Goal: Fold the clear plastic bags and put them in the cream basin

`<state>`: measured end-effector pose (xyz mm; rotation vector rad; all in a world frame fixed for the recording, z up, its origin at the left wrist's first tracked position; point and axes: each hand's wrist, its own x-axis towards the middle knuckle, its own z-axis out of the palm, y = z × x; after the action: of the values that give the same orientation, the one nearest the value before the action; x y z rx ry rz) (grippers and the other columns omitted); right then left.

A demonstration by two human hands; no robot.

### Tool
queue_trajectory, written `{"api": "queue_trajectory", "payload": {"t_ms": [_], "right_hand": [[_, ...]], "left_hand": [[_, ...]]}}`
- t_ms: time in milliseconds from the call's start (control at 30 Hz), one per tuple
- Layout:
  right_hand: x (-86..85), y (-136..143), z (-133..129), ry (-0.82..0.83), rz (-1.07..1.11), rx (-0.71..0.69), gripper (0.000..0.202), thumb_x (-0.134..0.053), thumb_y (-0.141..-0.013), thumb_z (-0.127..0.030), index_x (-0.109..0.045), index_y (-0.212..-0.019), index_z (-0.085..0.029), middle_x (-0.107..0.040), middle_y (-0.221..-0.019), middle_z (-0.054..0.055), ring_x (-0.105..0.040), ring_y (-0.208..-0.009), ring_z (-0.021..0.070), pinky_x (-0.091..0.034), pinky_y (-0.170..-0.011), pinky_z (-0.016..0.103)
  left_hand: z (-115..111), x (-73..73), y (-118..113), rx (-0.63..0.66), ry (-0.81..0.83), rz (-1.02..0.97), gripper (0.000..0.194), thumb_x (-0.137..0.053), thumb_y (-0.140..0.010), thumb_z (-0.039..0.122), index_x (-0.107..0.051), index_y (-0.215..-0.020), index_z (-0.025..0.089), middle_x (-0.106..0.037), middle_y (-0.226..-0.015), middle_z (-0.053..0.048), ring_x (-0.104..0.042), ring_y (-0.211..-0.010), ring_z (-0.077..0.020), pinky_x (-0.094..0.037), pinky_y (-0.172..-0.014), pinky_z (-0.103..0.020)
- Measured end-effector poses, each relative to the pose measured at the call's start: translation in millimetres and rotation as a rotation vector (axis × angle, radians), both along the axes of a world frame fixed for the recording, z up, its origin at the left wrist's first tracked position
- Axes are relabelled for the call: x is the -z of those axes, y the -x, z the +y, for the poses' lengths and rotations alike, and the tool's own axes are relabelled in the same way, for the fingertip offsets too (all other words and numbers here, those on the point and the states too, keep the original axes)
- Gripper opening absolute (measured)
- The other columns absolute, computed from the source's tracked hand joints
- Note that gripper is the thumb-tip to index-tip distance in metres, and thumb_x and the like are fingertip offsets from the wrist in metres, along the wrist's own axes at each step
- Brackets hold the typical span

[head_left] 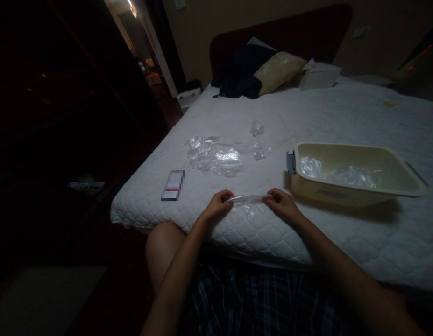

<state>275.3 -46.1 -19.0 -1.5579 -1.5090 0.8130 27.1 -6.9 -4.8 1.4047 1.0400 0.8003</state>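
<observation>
A clear plastic bag [250,200] is stretched sideways between my two hands, low over the near edge of the bed. My left hand [220,203] pinches its left end and my right hand [280,204] pinches its right end. The bag's upper edge is drawn into a narrow band, and the rest hangs loosely below. Beyond it lies a spread of crumpled clear plastic bags [216,157]. Two small crumpled pieces of clear plastic [260,150] rest farther right. To the right of my right hand stands a cream plastic bin [345,193] with more clear plastic inside.
A phone [173,185] with a blurred screen lies on the white quilted bed [139,198] at left. Dark cloth [242,70], a tan pillow [280,71] and a pale box [319,75] are near the headboard [317,23]. The bin's grey latch [290,162] faces my right hand.
</observation>
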Motion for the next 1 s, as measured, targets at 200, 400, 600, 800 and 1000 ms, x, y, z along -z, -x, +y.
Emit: {"api": "queue_trajectory", "payload": {"t_ms": [200, 400, 600, 800, 1000], "right_hand": [[-4.9, 0.6, -10.3, -0.147, -0.112, -0.047, 0.016, -0.055, -0.072, -0.035, -0.052, -0.077, -0.020, -0.053, -0.067, 0.000, -0.050, -0.060, 0.0141, -0.038, -0.055, 0.025], [-19.1, 0.8, -21.5, -0.268, -0.317, -0.231, 0.014, -0.048, -0.080, -0.032, -0.053, -0.079, -0.019, -0.054, -0.076, 0.004, -0.051, -0.068, 0.0156, -0.040, -0.063, 0.027], [-22.7, -1.7, -30.5, -0.335, -0.545, -0.382, 0.017, -0.041, -0.084, -0.027, -0.055, -0.090, -0.020, -0.057, -0.091, 0.009, -0.053, -0.078, 0.0175, -0.041, -0.067, 0.028], [-26.0, 0.0, -25.7, -0.399, -0.707, -0.359, 0.018, -0.041, -0.077, -0.014, -0.057, -0.084, -0.019, -0.058, -0.088, 0.010, -0.052, -0.073, 0.0171, -0.038, -0.062, 0.025], [-31.3, 6.0, -23.1, -0.367, -0.646, -0.307, 0.020, -0.038, -0.076, -0.010, -0.055, -0.082, -0.019, -0.057, -0.084, 0.007, -0.052, -0.069, 0.0146, -0.038, -0.063, 0.024]], "left_hand": [[-0.9, 0.8, 2.3, -0.027, -0.440, 0.262, 0.018, -0.051, -0.061, 0.009, -0.061, -0.074, 0.017, -0.054, -0.078, -0.001, -0.049, -0.072, -0.0128, -0.038, -0.063, -0.023], [-8.9, 0.1, 14.6, 0.008, -0.576, 0.389, 0.021, -0.045, -0.063, 0.007, -0.058, -0.075, 0.017, -0.054, -0.076, -0.001, -0.049, -0.071, -0.0131, -0.038, -0.067, -0.024], [-20.1, -1.5, 27.7, 0.190, -0.626, 0.487, 0.025, -0.048, -0.067, 0.013, -0.057, -0.090, 0.019, -0.056, -0.089, -0.005, -0.051, -0.084, -0.0177, -0.040, -0.077, -0.030], [-22.5, -1.7, 21.2, 0.198, -0.664, 0.498, 0.030, -0.047, -0.072, 0.015, -0.056, -0.099, 0.022, -0.055, -0.105, -0.008, -0.051, -0.095, -0.0193, -0.039, -0.083, -0.031], [-15.2, -6.2, 8.2, 0.113, -0.574, 0.442, 0.017, -0.049, -0.072, 0.016, -0.061, -0.084, 0.022, -0.061, -0.089, -0.006, -0.053, -0.086, -0.0192, -0.040, -0.082, -0.031]]}}
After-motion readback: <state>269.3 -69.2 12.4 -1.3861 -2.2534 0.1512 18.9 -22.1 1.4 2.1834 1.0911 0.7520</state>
